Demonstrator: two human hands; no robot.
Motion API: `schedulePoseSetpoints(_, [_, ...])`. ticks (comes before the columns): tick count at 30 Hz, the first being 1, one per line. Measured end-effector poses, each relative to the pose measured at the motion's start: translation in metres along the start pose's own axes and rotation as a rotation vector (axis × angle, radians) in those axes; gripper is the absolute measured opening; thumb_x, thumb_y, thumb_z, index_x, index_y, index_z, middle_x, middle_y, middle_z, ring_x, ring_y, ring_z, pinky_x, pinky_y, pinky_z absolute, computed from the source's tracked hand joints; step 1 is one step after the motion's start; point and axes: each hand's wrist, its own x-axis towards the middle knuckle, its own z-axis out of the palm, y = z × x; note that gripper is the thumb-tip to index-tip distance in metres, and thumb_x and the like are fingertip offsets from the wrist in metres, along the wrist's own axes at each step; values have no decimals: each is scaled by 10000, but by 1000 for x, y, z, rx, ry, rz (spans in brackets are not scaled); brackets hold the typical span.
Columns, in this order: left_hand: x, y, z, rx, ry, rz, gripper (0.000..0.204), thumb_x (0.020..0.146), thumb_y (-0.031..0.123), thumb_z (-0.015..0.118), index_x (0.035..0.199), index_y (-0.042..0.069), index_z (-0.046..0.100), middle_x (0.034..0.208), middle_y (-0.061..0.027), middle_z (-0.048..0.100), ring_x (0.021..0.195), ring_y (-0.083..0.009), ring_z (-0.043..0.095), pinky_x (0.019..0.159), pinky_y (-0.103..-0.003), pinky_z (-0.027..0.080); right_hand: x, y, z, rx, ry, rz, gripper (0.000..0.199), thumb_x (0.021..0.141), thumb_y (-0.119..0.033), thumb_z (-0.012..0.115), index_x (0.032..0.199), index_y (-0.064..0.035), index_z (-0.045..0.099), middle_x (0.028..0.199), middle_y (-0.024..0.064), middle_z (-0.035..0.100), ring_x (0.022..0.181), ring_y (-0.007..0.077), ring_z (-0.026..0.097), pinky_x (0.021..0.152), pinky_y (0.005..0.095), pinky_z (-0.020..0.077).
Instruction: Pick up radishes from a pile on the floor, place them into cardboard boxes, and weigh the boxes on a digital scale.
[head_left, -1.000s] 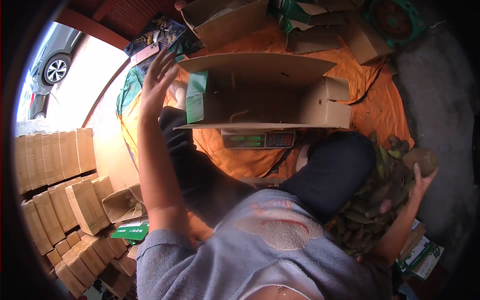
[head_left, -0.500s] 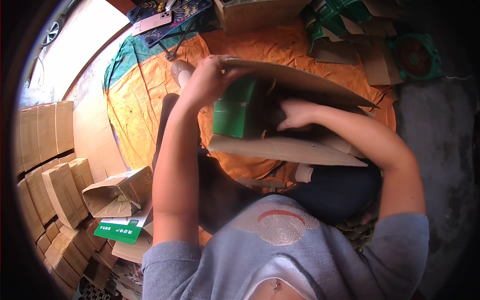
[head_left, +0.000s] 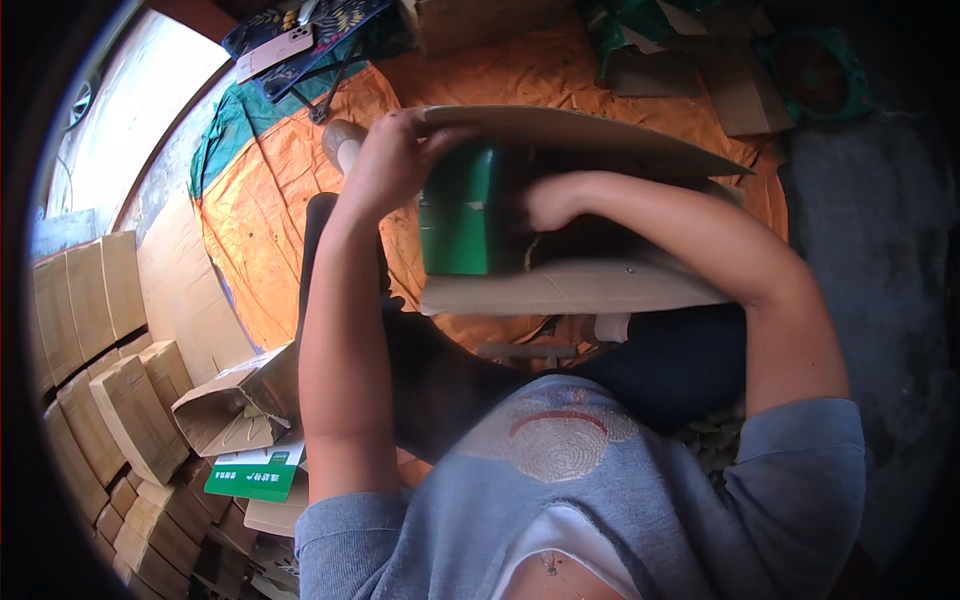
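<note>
Gripping the far-left corner of the cardboard box (head_left: 575, 293) with the left hand (head_left: 393, 152), above an orange sheet (head_left: 262, 225). Reaching inside with the right hand (head_left: 553, 203), partly hiding it in shadow and blur; cannot tell whether grasping anything. Sitting between stacked cartons (head_left: 87, 285) on the left and grey floor (head_left: 850, 240) on the right, facing a patterned stool (head_left: 335, 45) carrying a phone (head_left: 275, 52).

The bare right hand (head_left: 550, 203), out to the side with a round brown tuber a second ago, has moved inside the long brown cardboard box (head_left: 570, 293). The bare left hand (head_left: 400, 150) has come down to grasp its far flap.
</note>
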Motion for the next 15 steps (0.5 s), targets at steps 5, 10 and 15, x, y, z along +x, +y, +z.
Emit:
schedulePoseSetpoints(5, [0, -15, 13, 50, 16, -121, 273, 931, 229, 692, 1121, 37, 731, 993, -121, 750, 889, -176, 702, 802, -320, 529, -244, -28, -12, 586, 681, -150, 471, 985, -125, 576, 1440, -47, 483, 1312, 128, 618, 1197, 223, 605, 1041, 357, 481])
schedulePoseSetpoints(10, [-9, -40, 16, -161, -66, -92, 309, 942, 181, 697, 1188, -5, 675, 1096, -59, 724, 979, -126, 648, 896, -281, 477, -430, 0, 123, 792, 1942, 242, 260, 991, -124, 598, 1186, 48, 611, 1034, 130, 683, 935, 235, 685, 872, 403, 558])
schedulePoseSetpoints(15, [-38, 9, 11, 104, 16, -131, 404, 927, 180, 691, 1288, 9, 638, 1261, -108, 671, 1186, -211, 598, 1052, -344, 417, -506, 89, 398, 1223, 1733, 883, 325, 1001, -128, 556, 1317, -54, 583, 1213, 111, 672, 1060, 193, 665, 921, 311, 523])
